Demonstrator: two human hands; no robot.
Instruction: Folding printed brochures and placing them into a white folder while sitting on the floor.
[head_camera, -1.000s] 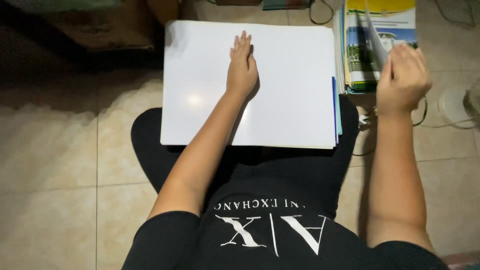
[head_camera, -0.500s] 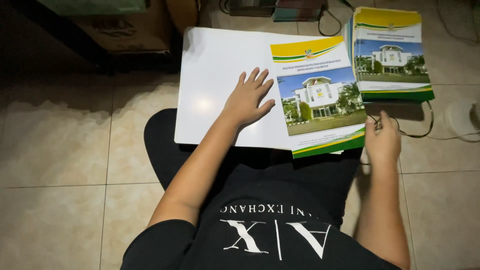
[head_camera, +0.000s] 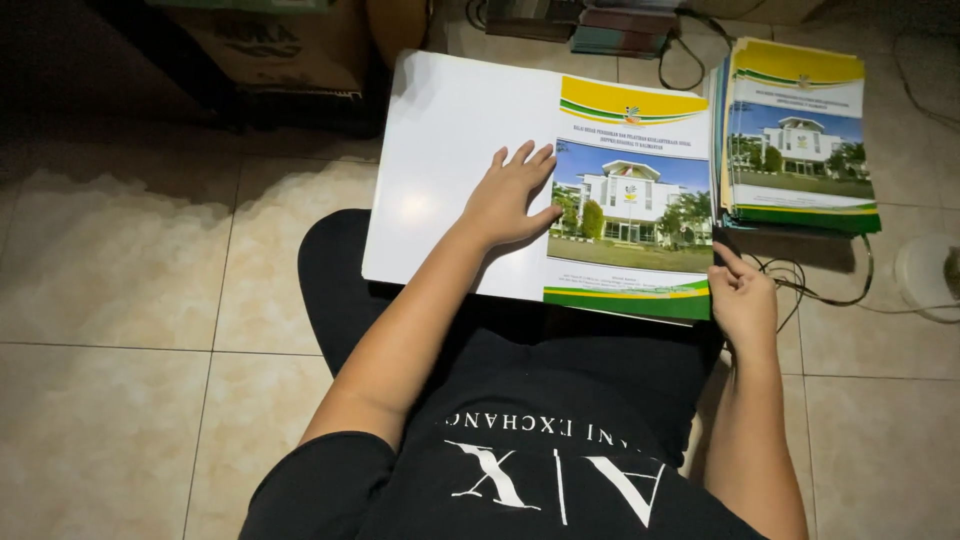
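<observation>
Head view is showing the white folder (head_camera: 440, 160) lying open across the lap, with the left hand (head_camera: 510, 200) pressing flat and released on it, touching the printed cover sheet (head_camera: 630, 215). Right hand (head_camera: 742, 295) is pinching that sheet's lower right corner. Overhanging the lap, the folder is at risk of tipping; cables (head_camera: 800, 280) right of it are crowding the booklet stack (head_camera: 800, 135).

The printed cover sheet (head_camera: 630, 200) lies flat across the lap, opened out: left half blank glossy white, right half w/ yellow-green bands and a photo of a white building. Just right of it on the floor, a stack of matching covers (head_camera: 800, 140), same design face up.
</observation>
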